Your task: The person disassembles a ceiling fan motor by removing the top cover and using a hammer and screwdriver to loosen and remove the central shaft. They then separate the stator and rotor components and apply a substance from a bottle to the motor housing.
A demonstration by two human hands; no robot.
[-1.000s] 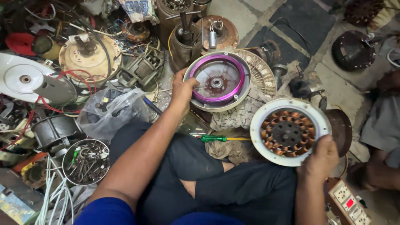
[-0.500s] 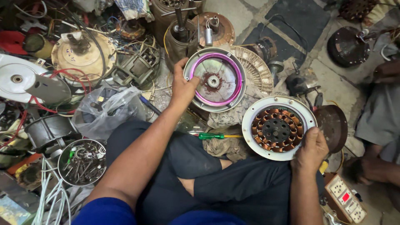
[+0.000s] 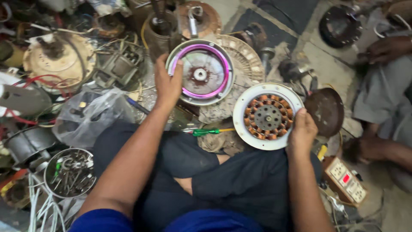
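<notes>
Item: ceiling-fan motor, split into two halves, held by a person seated cross-legged on the floor [image 3: 330,64]. Left hand [image 3: 168,83]: fingers closed on the near-left rim of the round motor cover [image 3: 201,72], its hollow side up, a purple ring inside and a hub at centre; the cover rests tilted on a ribbed metal disc [image 3: 246,56]. Right hand [image 3: 302,131]: gripping the lower-right edge of the white-rimmed stator [image 3: 267,117], copper windings facing up, which stands just beside the cover, apart from it. Change against the earlier frames: the stator has come in from the right and a little up, so the gap between the halves has narrowed; the left hand's hold on the cover is unchanged. Judged state: halves separated, both under control. Surroundings: green-handled screwdriver [image 3: 208,131] lying across the lap; tin of loose screws [image 3: 71,172] at lower left; clear plastic bag [image 3: 92,114]; socket strip [image 3: 346,179] at lower right; another person's hand [image 3: 384,48] at upper right.
</notes>
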